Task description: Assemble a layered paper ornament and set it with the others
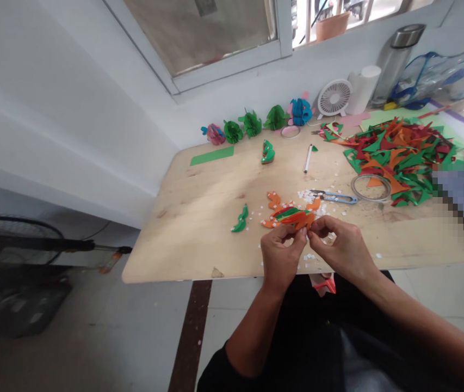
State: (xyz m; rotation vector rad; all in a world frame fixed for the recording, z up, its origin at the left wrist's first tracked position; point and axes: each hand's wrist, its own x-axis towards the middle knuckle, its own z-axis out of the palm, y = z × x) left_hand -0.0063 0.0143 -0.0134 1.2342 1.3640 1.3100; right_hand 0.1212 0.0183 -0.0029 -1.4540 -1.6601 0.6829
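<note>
- Far left on the worktop (199, 207), a green strip (212, 155) lies flat; I'd judge it unused.
- Beyond it, along the wall, stands a row of folded paper shapes: one pink ornament (214, 134), three green ornaments (252, 123) and one blue ornament (300, 111) — these look finished to me.
- Near left, a green curved piece (240, 219) lies loose, and a second green piece (268, 152) sits farther off; neither is joined to my work, so I'd count both as left over or waiting.
- At the near middle, my left fingers (298, 244) pinch the near edge of the layered paper piece (292, 216), orange with green and red, just above the worktop.
- An orange curved piece (273, 200) shows just beyond it; whether it's attached I can't tell.
- My right fingers (326, 224) pinch its near right corner — I'd call it part-made.
- Right of that, white bits (311, 197) lie scattered around the snips (333, 197).
- Far right, a heap of coloured offcuts (403, 152) suggests much cutting is done.
</note>
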